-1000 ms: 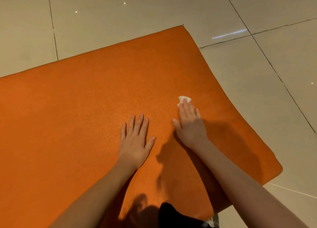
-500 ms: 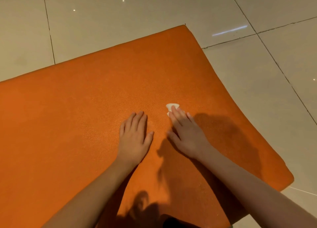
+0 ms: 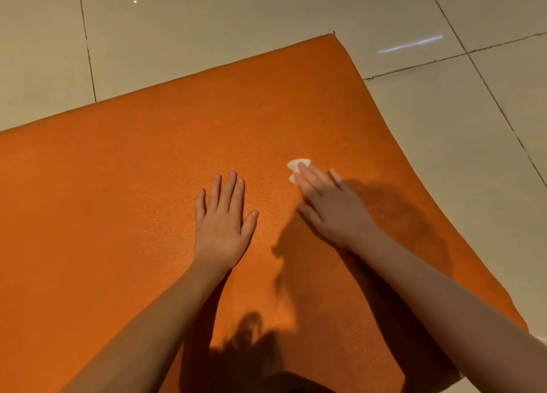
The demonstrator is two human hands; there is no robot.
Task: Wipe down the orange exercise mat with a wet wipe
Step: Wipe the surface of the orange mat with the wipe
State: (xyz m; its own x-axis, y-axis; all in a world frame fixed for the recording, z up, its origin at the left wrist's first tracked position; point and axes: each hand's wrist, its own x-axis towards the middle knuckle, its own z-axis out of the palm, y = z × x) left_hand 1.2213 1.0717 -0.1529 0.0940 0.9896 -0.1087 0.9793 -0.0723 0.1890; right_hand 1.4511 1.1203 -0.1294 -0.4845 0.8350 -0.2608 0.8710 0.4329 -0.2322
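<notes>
Tiled floor (image 3: pixel 225 31) with the orange mat (image 3: pixel 112 203) lying flat on it.
You've got glossy beige tiles with dark grout lines along the top and right of the frame; the mat fills the middle and lower left.

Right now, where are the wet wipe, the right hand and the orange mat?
wet wipe (image 3: pixel 297 163): head view, white edge showing past the fingertips.
right hand (image 3: pixel 334 212): head view, back of the hand.
orange mat (image 3: pixel 118 200): head view, bare surface left of both hands.
</notes>
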